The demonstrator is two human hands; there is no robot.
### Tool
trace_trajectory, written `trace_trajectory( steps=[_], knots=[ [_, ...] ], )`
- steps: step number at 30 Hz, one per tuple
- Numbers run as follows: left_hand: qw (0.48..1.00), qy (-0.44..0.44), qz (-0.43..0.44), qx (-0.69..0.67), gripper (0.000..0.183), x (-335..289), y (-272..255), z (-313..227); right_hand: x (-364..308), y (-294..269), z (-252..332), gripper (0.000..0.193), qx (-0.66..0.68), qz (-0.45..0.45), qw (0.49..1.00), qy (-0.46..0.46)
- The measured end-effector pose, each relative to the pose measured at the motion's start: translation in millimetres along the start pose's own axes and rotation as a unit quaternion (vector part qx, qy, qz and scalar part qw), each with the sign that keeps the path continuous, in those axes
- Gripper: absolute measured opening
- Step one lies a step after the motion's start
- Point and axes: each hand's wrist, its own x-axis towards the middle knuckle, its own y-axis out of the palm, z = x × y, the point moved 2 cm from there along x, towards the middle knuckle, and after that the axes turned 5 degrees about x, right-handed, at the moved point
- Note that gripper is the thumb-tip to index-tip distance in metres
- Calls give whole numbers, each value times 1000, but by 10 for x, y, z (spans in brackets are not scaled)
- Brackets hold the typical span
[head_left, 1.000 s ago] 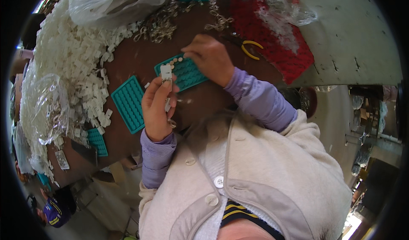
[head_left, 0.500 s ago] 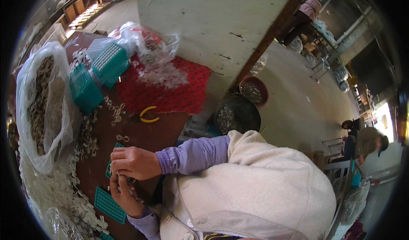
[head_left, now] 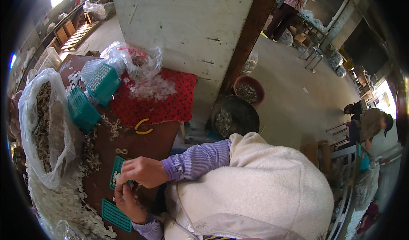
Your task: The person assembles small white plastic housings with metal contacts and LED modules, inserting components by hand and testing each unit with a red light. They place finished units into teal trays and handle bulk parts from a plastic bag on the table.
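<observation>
trays (head_left: 91, 96) stacked behind pliers (head_left: 143, 127), sack (head_left: 44, 125) left

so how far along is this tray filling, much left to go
Done, it seems: two stacks of teal trays stand at the table's far side. In hand: both hands work small white pieces over a teal tray, the right hand on top, the left hand below. Left: another teal tray lies near, and a heap of white pieces and a full clear bag suggest plenty remains.
</observation>
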Motion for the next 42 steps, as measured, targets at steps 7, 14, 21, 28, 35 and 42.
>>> trace_trajectory(
  steps=[7, 14, 21, 28, 35, 42],
  knots=[
    [998, -13, 63, 26, 20, -53, 122, -31, -37, -152, -19, 15, -54, 15, 998, 22],
    [992, -11, 95, -85, 26, -67, 337, -178, -43, -354, 35, 18, -27, -22, 999, 40],
    [995, -83, 16, -45, 14, -39, 566, -302, -135, -496, 51, 34, -37, -3, 999, -30],
    [955, -196, 161, -156, 14, 199, 929, -215, -158, -741, -41, 22, -129, -32, 991, -20],
    [959, -142, 71, -235, 11, 533, 920, -271, -146, -1572, -601, 19, -267, -60, 958, 90],
    [985, -117, 106, -75, 31, 446, 1009, -370, -142, -1795, -1032, 7, -417, 15, 904, 94]
  ],
)
